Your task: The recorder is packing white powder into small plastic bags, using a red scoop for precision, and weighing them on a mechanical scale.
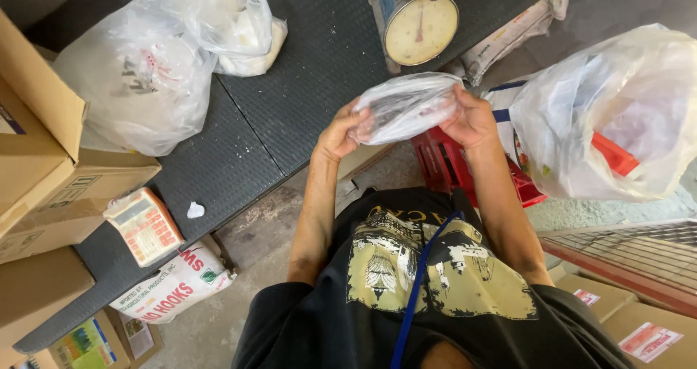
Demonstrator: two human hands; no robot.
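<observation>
Both hands, left hand (340, 133), right hand (472, 118), gripping clear plastic bag (406, 106), dial scale (420, 27) beyond

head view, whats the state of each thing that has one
small bag: held up in both hands, crumpled
left hand: gripping the bag's end
right hand: gripping the other end
scale: upright on the mat
calculator: lying face up
big bags: full, bunched shut

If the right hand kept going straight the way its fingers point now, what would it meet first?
The right hand points up-left, already gripping the small clear plastic bag. Past that, probably the round-dial weighing scale on the dark ribbed table, though depth is unclear.
</observation>
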